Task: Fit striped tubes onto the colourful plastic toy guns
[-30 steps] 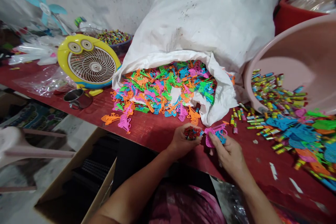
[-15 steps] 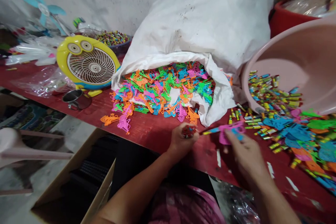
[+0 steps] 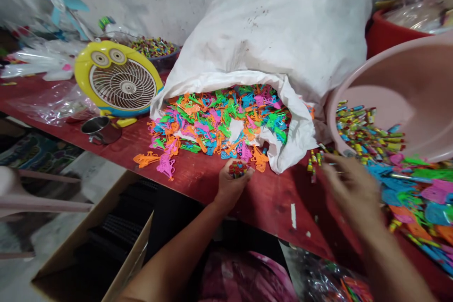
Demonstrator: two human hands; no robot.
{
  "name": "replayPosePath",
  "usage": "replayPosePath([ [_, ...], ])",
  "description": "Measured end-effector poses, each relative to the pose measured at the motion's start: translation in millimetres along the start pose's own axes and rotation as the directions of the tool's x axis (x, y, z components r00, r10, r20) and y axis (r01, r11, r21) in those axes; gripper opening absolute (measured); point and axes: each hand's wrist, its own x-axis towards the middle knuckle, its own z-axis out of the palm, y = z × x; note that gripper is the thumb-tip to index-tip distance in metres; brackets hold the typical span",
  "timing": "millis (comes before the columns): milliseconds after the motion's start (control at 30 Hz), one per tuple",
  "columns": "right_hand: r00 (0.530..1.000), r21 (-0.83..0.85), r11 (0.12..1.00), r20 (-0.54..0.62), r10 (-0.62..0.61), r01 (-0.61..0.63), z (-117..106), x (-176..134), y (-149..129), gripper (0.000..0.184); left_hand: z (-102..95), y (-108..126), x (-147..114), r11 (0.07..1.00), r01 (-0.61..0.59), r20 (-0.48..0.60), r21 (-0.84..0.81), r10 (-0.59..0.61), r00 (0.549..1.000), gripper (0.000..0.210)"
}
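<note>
My left hand (image 3: 229, 191) is closed around a bundle of small coloured tubes (image 3: 238, 169); red and blue ends show at the top of the fist. It is just above the red table (image 3: 262, 200), in front of the sack opening. Farther right, my right hand (image 3: 352, 193) is blurred over loose yellow, red and blue tubes (image 3: 311, 163) by the pink tub, and what its fingers hold cannot be made out. Beside it lies a pile of bright plastic toy pieces with tubes (image 3: 406, 188). Many flat toy pieces (image 3: 219, 118) spill from the white sack (image 3: 276, 33).
A tipped pink tub (image 3: 424, 66) with tubes inside stands on the right, before a red bucket (image 3: 389, 30). On the left are a yellow fan (image 3: 83, 66), a metal cup (image 3: 102, 130) and a basin (image 3: 170, 59) of tubes. An open cardboard box (image 3: 56, 255) sits below the table edge.
The pink toy piece with a tube has left my right hand, which has moved right and away from the left. My left hand has shifted slightly left with its bundle.
</note>
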Motion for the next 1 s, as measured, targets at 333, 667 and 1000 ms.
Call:
replayPosePath([
  [333,0.843,-0.250,0.930,0.527,-0.101,0.268,107,12,-65,0.021,-1.9,0,0,0.998,-0.005,0.031,-0.060,0.007,0.999,0.034],
  [667,0.767,0.645,0.416,0.533,0.356,-0.641,74,-25,-40,0.033,8.0,-1,-4,1.000,0.017,0.066,0.003,-0.017,0.998,0.033],
  [1000,0.872,0.567,0.679,0.424,0.245,-0.467,59,-65,-42,0.026,28.4,-6,-15,0.998,0.025,0.165,0.050,-0.033,0.986,0.026],
])
